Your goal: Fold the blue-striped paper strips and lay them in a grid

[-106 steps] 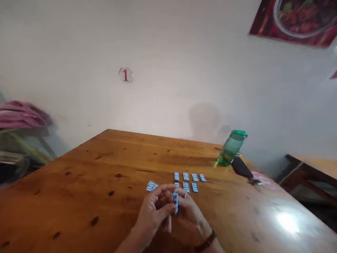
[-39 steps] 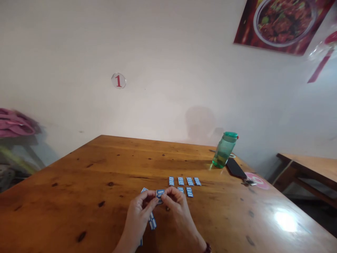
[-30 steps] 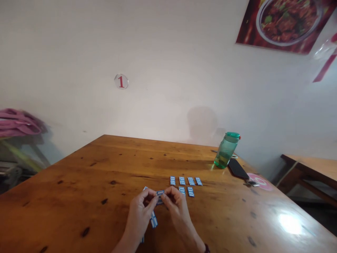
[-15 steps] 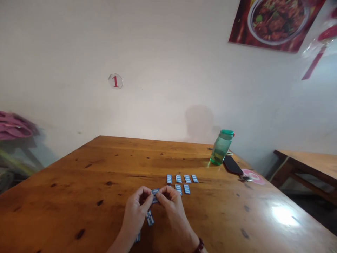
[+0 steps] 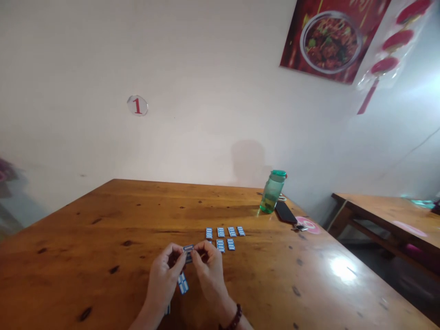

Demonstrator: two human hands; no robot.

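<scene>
My left hand [image 5: 164, 273] and my right hand [image 5: 210, 271] meet above the wooden table, thumbs and fingertips closed on a small flat blue-and-white piece [image 5: 188, 248]. Fingers cover part of it, and I cannot make out its exact kind. Beneath the hands lies a blue-and-white strip [image 5: 183, 284] with pale rectangles. Another blue-edged piece [image 5: 167, 309] is mostly hidden by my left wrist. Beyond my right hand, several similar small pieces [image 5: 220, 232] are laid out in two rows; my fingers partly cover one in the nearer row.
A green bottle [image 5: 273, 192] stands near the far right edge of the wooden table [image 5: 85, 256]. Beside it lie a dark phone [image 5: 285, 213], keys [image 5: 300, 227] and a pink round sticker [image 5: 310, 225]. A second table [image 5: 381, 206] is farther right.
The view has turned slightly right, so everything appears shifted left. Both hands keep their pinch on the small blue-and-white piece, with little visible movement of the fingers.
</scene>
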